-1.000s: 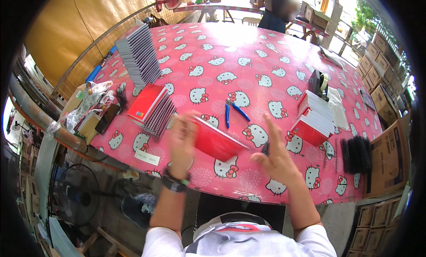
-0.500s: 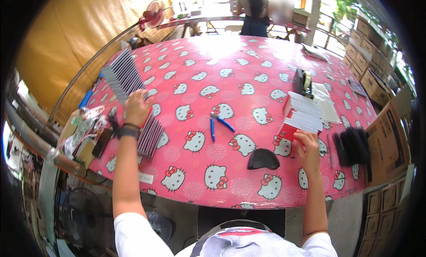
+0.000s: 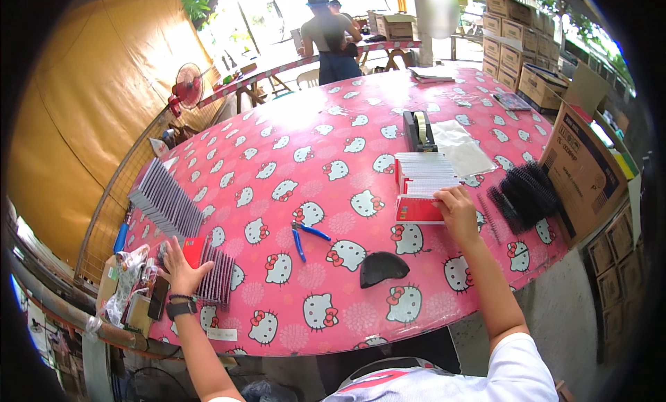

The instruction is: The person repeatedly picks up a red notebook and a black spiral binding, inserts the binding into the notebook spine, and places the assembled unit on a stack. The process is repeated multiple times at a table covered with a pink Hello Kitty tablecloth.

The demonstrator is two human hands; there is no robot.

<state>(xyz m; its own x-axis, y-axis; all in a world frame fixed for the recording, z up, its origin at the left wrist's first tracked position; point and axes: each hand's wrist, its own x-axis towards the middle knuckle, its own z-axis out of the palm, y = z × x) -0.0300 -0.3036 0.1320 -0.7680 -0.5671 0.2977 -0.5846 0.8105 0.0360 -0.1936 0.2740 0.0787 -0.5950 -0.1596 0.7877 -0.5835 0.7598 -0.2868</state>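
My left hand (image 3: 182, 270), fingers spread and holding nothing, is beside the near row of dark-edged notebooks (image 3: 216, 278), which has a red cover at its far end. A longer row of similar notebooks (image 3: 165, 197) leans beyond it. On the right, my right hand (image 3: 458, 209) pinches the right edge of a red-covered booklet (image 3: 418, 210) at the front of a stack of white-paged booklets (image 3: 424, 167). Between the hands lie blue-handled pliers (image 3: 305, 240) and a black half-round piece (image 3: 383, 270).
A tape dispenser (image 3: 420, 133) and white sheets (image 3: 463, 149) sit behind the booklets. Black coils (image 3: 526, 197) lie to the right, near a cardboard box (image 3: 581, 173). Clutter in a box (image 3: 132, 287) is at the left edge. People (image 3: 329, 38) stand at a far table.
The view has turned to the right. My left hand has come off the notebooks and its fingers have spread. My right hand now grips the front red booklet.
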